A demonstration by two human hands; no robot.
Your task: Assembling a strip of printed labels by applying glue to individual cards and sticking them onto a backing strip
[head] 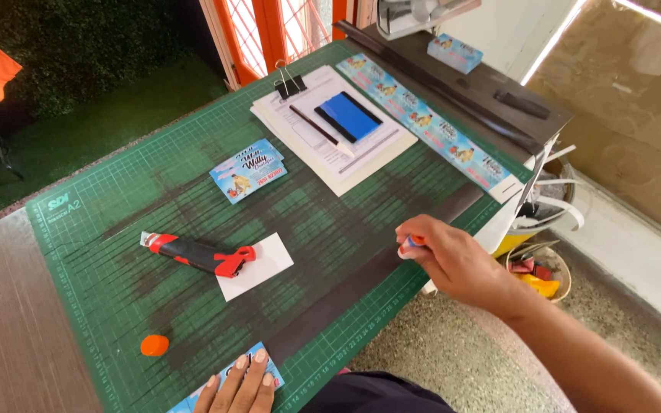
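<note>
Left hand point(242, 385) lies flat, fingers extended, pressing a blue printed card point(227, 382) at the near edge of the green cutting mat point(101, 229). Right hand point(453, 260) grips what appears to be a glue stick point(409, 245), its tip on a long dark strip point(369, 279) running diagonally from near-left to far-right. An orange cap point(154, 345) lies just left of the card. Beyond the table edge, a bin point(560, 271) holds mixed scraps.

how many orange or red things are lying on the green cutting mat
2: a red and black utility knife left of centre, its end resting on a white card, and a small orange cap near the mat's front edge. The right hand holds another orange-tipped item above the mat.
</note>
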